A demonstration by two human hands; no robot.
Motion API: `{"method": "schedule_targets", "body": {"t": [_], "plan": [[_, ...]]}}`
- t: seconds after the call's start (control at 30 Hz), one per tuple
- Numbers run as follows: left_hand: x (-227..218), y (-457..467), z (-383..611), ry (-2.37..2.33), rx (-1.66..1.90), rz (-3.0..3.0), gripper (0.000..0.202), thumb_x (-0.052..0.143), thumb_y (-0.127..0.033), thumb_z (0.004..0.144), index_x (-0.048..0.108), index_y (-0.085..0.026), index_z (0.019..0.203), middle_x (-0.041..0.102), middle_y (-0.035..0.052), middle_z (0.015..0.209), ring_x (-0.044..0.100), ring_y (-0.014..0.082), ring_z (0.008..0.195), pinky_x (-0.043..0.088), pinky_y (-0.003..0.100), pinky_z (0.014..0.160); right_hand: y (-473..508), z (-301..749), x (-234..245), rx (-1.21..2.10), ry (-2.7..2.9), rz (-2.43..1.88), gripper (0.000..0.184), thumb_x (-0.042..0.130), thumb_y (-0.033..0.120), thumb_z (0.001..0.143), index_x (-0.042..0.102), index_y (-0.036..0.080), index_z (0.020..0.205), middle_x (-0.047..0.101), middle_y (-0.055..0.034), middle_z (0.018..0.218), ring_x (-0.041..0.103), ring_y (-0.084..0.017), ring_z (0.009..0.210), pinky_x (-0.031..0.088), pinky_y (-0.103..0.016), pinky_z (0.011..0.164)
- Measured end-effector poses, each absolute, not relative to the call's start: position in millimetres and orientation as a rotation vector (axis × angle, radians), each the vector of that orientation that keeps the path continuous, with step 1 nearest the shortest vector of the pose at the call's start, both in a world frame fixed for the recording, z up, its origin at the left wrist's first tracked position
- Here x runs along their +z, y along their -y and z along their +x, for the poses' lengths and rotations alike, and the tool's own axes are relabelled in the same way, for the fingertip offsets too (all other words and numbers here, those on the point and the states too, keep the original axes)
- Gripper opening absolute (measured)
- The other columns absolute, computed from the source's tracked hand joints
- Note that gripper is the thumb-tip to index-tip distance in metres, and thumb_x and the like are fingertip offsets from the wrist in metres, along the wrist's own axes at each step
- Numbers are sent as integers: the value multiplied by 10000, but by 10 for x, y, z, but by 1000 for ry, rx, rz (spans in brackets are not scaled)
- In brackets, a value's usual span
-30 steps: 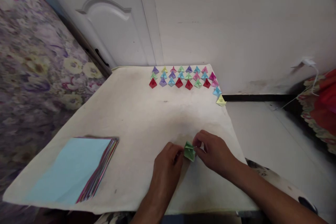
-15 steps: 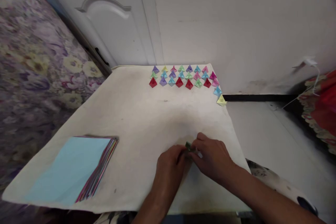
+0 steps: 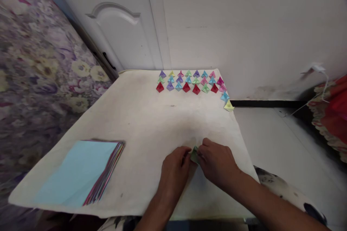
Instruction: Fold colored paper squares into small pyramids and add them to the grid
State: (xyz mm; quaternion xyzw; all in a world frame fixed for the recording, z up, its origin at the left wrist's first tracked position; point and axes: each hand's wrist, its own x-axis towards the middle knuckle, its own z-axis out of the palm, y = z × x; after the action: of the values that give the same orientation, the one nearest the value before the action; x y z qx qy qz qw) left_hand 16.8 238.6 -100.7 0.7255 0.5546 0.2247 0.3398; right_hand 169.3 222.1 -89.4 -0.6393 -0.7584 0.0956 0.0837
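A small green folded paper piece (image 3: 194, 155) is pinched between my two hands, just above the front right part of the cloth-covered table (image 3: 141, 115). My left hand (image 3: 176, 166) grips its left edge with thumb and forefinger. On the other side, my right hand (image 3: 217, 158) has its fingers closed on the right edge and covers part of the paper. Both hands lie close together, and the finer folds are too small to make out.
Rows of small folded paper shapes (image 3: 186, 87) in several colours line the table's far edge, continuing down the right side to a yellow one (image 3: 229, 105). A stack of coloured paper (image 3: 81, 169), light blue on top, lies at the left. Behind stand a white cabinet (image 3: 119, 36) and wall.
More of the green paper now shows between my fingers, and it looks more opened out. My hands stay in nearly the same place. The camera view has tilted up slightly.
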Motion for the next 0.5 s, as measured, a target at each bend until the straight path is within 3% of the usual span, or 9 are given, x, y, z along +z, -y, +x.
{"method": "schedule_targets", "body": {"t": [0.17, 0.33, 0.5], "plan": [[-1028, -2373, 181, -1434, 642, 1897, 302, 415, -173, 835, 586, -218, 1081, 674, 45, 975, 616, 183, 881, 460, 283, 751, -2238, 1707, -828, 171, 2293, -1912, 131, 491, 170, 808, 571, 196, 708, 548, -27, 774, 512, -140, 622, 136, -289, 471], [-1005, -2367, 189, -1406, 573, 1966, 264, 389, -200, 857, 617, -212, 990, 657, 51, 928, 599, 193, 863, 451, 305, 753, -2257, 1698, -842, 144, 2351, -1846, 130, 507, 123, 787, 579, 192, 704, 556, -46, 782, 509, -169, 692, 208, -290, 502], [-983, -2371, 191, -1427, 549, 1965, 276, 380, -183, 852, 624, -215, 979, 660, 53, 920, 597, 193, 856, 447, 317, 776, -2288, 1678, -913, 179, 2341, -1828, 142, 525, 184, 823, 617, 198, 715, 553, -50, 787, 490, -177, 737, 269, -283, 549]]}}
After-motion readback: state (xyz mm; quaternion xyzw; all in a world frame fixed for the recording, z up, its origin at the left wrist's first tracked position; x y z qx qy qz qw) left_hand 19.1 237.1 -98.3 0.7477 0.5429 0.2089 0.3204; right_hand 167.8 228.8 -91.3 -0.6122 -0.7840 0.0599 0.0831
